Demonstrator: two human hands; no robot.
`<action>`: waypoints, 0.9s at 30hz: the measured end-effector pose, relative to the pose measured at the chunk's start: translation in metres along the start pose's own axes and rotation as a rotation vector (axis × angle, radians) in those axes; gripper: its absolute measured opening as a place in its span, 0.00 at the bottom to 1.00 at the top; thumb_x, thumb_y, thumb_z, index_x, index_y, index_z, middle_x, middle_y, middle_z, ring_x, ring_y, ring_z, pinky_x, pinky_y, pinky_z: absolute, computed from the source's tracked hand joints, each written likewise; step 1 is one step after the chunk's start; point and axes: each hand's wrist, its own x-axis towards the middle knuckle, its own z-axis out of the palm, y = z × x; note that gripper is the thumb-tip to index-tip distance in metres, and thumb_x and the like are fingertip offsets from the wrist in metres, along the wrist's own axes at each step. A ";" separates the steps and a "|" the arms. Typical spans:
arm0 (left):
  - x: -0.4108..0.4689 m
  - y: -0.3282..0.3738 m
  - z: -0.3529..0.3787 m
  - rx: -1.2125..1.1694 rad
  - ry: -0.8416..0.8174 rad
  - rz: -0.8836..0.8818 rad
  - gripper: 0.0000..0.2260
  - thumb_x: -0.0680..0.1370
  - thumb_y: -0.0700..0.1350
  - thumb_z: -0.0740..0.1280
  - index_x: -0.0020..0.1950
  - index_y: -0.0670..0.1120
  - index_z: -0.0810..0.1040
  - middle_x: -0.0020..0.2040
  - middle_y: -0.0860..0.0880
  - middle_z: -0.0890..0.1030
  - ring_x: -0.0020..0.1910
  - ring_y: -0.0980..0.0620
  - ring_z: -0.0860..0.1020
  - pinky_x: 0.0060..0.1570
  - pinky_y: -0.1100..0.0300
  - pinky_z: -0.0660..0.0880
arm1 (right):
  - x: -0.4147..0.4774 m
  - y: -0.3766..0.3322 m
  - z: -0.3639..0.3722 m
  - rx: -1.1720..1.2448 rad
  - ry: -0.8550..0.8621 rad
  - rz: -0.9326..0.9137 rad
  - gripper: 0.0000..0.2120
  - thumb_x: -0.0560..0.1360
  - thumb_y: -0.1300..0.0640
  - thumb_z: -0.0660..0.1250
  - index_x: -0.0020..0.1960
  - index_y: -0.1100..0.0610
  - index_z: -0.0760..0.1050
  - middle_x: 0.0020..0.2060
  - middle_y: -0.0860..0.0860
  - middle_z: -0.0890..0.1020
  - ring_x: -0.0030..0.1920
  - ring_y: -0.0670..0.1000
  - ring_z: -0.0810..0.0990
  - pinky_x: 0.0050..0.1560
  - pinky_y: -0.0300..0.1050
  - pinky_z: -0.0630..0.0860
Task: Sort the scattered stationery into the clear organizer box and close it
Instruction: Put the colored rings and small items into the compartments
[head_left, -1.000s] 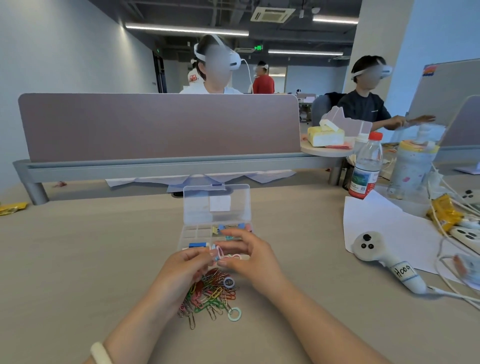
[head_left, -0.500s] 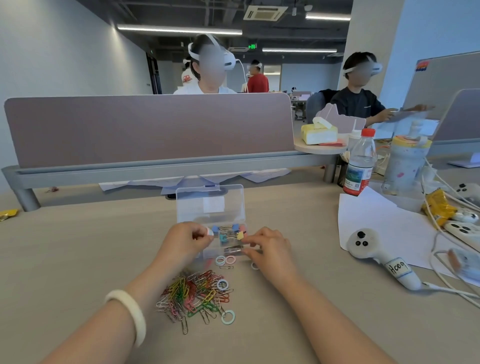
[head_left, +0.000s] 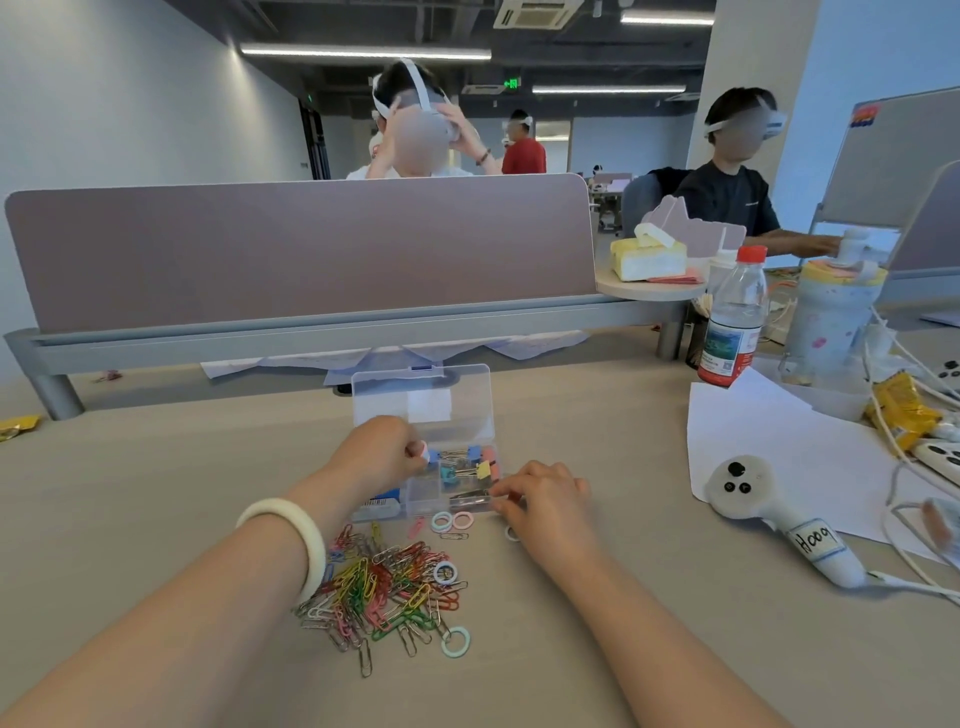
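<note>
Clear organizer box (head_left: 431, 488) sits mid-desk (head_left: 156, 493), right in front of the person, lid (head_left: 422, 400) flipped up and leaning back twd the grey divider (head_left: 301, 254). See-through plastic, split into small compartments; long axis runs left-right across the desk, open side facing up. Back-right compartment holds binder clips (head_left: 470, 462) — blue, teal, yellow, pink. Front-left compartment has smth blue & white (head_left: 382, 506), can't tell what exactly.

Left hand (head_left: 382, 452), white bangle (head_left: 291, 540) on the wrist, is over the box's left half, fingers curled tight, pinching a small pale item (head_left: 423, 450) at the tips — too small to name. Right hand (head_left: 545, 499) at the box's front-right corner, fingertips touching the front wall; whether it's gripping anything, can't tell.

Near side of the box: loose pile of colored paper clips (head_left: 379, 587) — red, yellow, green, pink, silver — lying every which way, no common direction. Pastel rings (head_left: 452, 521) just beside the front wall, another ring (head_left: 455, 642) at the pile's near-right edge, one more (head_left: 445, 572) on top of the pile.

Off to the right, well apart: white controller (head_left: 769, 525) w/ a handwritten label on a sheet of paper (head_left: 779, 441), water bottle (head_left: 733, 317) w/ red cap behind it.
</note>
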 end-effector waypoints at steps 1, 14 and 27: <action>0.001 0.001 0.001 0.010 -0.031 0.003 0.19 0.73 0.42 0.63 0.25 0.46 0.61 0.26 0.48 0.59 0.27 0.50 0.61 0.31 0.59 0.61 | 0.000 0.000 0.000 0.001 -0.002 0.001 0.11 0.76 0.49 0.60 0.56 0.46 0.77 0.53 0.48 0.78 0.57 0.52 0.69 0.48 0.45 0.58; 0.021 0.011 0.007 -0.006 -0.243 -0.153 0.16 0.74 0.43 0.66 0.27 0.46 0.67 0.28 0.49 0.69 0.28 0.51 0.67 0.31 0.61 0.64 | 0.000 0.001 0.001 0.006 0.006 0.003 0.11 0.77 0.49 0.60 0.55 0.45 0.78 0.52 0.47 0.79 0.56 0.51 0.70 0.49 0.44 0.58; 0.013 0.009 0.001 -0.026 -0.306 -0.126 0.20 0.76 0.47 0.64 0.25 0.45 0.66 0.27 0.49 0.66 0.27 0.51 0.64 0.31 0.60 0.62 | -0.001 0.002 0.001 0.025 0.012 0.003 0.11 0.76 0.49 0.60 0.55 0.45 0.78 0.51 0.46 0.79 0.56 0.50 0.71 0.49 0.44 0.59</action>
